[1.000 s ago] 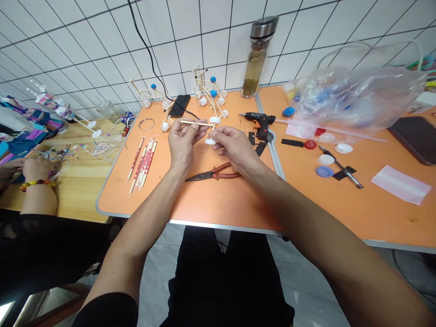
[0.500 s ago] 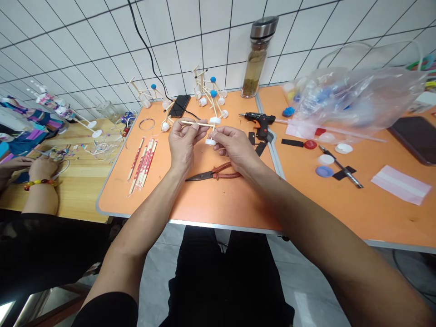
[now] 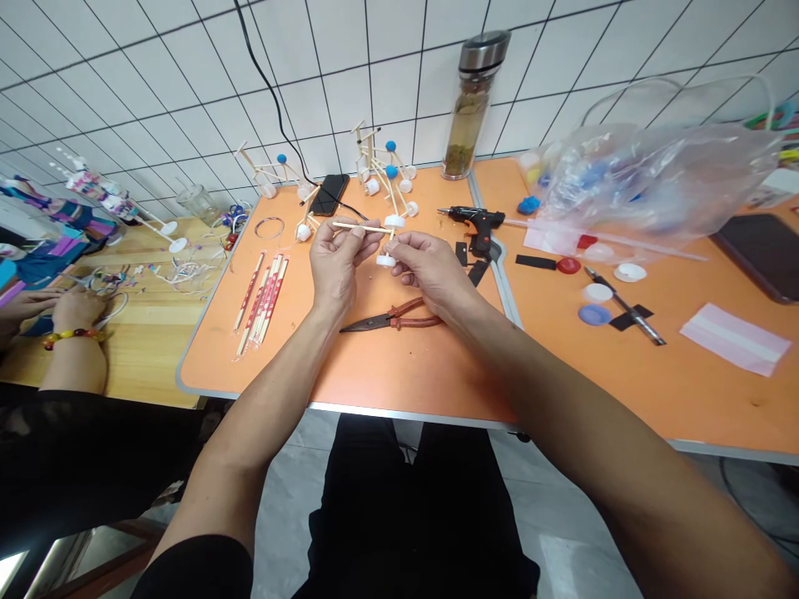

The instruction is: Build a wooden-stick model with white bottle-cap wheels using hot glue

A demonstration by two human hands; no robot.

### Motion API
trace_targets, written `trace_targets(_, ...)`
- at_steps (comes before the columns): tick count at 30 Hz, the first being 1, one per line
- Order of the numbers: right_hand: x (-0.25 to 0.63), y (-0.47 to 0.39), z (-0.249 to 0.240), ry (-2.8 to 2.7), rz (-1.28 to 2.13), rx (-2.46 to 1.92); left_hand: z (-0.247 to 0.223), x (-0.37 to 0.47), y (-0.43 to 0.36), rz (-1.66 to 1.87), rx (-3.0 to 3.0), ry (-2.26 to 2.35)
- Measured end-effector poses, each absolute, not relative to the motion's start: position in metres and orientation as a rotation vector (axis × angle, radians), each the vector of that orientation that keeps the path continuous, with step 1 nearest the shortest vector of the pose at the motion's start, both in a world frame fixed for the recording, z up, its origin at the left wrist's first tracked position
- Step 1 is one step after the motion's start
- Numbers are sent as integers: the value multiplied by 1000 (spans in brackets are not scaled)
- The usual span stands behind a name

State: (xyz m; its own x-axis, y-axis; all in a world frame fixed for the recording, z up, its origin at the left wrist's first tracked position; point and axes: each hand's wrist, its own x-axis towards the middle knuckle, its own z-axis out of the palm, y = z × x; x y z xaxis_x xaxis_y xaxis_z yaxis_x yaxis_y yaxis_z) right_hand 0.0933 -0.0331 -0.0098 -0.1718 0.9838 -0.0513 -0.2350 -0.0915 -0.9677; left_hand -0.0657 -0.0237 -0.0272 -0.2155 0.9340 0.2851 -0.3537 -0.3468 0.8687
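Note:
Pinched in my left hand (image 3: 340, 258) is a thin wooden stick (image 3: 359, 225), held nearly level. My right hand (image 3: 424, 262) grips a short stick with a white bottle cap (image 3: 394, 222) at its upper end and another white cap (image 3: 385, 261) at its lower end. The left stick's right end meets this short piece; whether they are joined I cannot tell. Beneath my hands lie pliers (image 3: 393, 318) with red-brown handles. Behind them stand small stick models (image 3: 384, 170) with blue balls and white caps.
A black glue gun (image 3: 478, 223) lies right of my hands, near a glass tea bottle (image 3: 473, 108). Wrapped chopsticks (image 3: 268, 299) lie left. A plastic bag (image 3: 655, 179), loose caps (image 3: 594, 314) and a pen (image 3: 627, 306) are farther right. Another person's hand (image 3: 78, 309) works at the left table.

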Motion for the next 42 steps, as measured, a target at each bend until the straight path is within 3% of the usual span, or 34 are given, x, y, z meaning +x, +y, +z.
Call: trace_targets(42,94,-34,-10,-1116,1498,-988,-23,-63,-27,1713,1025,926)
